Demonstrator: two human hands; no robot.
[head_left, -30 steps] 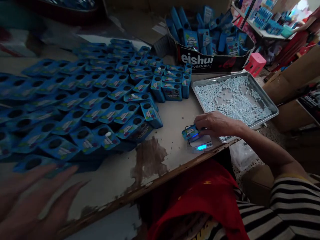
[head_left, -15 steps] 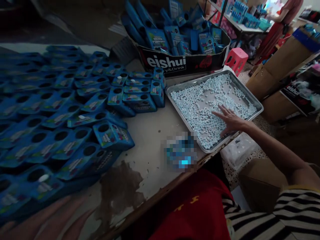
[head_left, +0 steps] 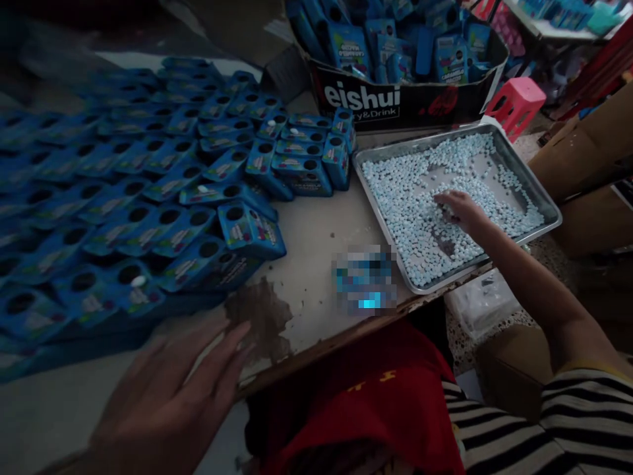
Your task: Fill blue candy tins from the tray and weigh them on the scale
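Observation:
My right hand point(head_left: 461, 208) is in the metal tray point(head_left: 544, 224), fingers curled and bunched into the small pale blue candies point(head_left: 395, 198). A few candies seem to be in the fingers, though the palm side is hidden. A bare patch of tray shows just below it. Near the table's front edge, my left hand point(head_left: 173, 389) is open and empty, slightly blurred, with fingers stretched forward. It is beside the rows of blue candy boxes point(head_left: 198, 270), which stand upright with round dark holes on top. White candies lie on several box tops.
A black carton marked "eishui" point(head_left: 366, 102) full of blue packs stands at the back. A pixelated blue item point(head_left: 366, 280) lies left of the tray. A pink stool point(head_left: 524, 102) and brown cartons point(head_left: 578, 145) are to the right. A clear plastic bag point(head_left: 482, 300) is below the table edge.
My right hand was spread over the candies and has now curled its fingers among them. My left hand has come further into view from the lower left. The view has shifted left.

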